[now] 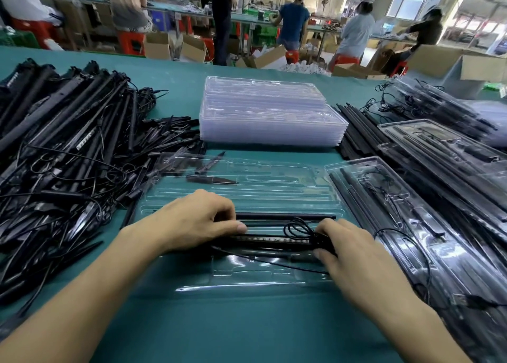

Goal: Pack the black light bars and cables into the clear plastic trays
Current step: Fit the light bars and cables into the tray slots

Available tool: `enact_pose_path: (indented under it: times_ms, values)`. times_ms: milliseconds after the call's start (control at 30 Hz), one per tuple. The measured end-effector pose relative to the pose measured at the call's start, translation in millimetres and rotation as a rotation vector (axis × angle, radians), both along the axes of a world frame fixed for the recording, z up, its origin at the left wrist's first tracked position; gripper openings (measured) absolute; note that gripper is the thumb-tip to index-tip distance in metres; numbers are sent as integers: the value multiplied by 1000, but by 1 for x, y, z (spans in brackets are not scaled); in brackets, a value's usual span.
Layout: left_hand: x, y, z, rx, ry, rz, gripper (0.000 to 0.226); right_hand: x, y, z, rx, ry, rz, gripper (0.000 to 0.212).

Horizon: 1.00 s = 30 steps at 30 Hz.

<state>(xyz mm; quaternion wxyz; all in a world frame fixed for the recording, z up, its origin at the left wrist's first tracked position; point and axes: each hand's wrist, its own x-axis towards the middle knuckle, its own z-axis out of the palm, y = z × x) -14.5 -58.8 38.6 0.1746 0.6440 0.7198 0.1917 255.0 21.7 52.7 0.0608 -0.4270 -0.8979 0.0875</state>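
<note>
Over teal desk (pixel 247 329), lower centre: pinching black light bar (pixel 274 239) with left hand (pixel 197 220), gripping its cabled end with right hand (pixel 354 250), inside clear tray (pixel 247 277); likely risking cable loop (pixel 297 229) snagging, unseating bar.

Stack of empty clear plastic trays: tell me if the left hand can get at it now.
Probably yes: the stack of empty clear plastic trays sits straight ahead, only the flat open clear tray between; the left hand would first release the black light bar.
</note>
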Motion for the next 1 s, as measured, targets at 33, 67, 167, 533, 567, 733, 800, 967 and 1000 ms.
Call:
enact_pose_path:
  times_ms: [33, 67, 167, 533, 567, 733, 800, 967, 1000]
  values:
    - [-1, 0, 1, 32, -7, 26, 46, 0, 0, 0, 10, 14, 2, 19]
    - [-2, 0, 2, 62, -10, 51, 51, 0, -1, 1, 23, 22, 2, 18]
    - [-3, 0, 4, 103, 77, 92, 55, -2, -3, 0, 50, -2, -7, 17]
    - [2, 0, 4, 116, 171, 186, 58, -2, -6, -2, 28, -4, -24, 20]
    - [3, -1, 5, 116, 146, 183, 56, -2, -7, -2, 30, 8, -33, 21]
    - [3, -4, 15, 67, 40, 90, 64, -2, -11, 5, 82, 119, -58, 19]
    - [1, -7, 21, 59, 27, 36, 64, -1, -13, 8, 116, 195, -84, 17]
    - [-6, -13, 25, -15, -36, -36, 50, 1, -16, 9, 195, 310, -112, 17]
    - [-6, -12, 24, -6, -22, -40, 47, 1, -16, 9, 210, 333, -112, 16]
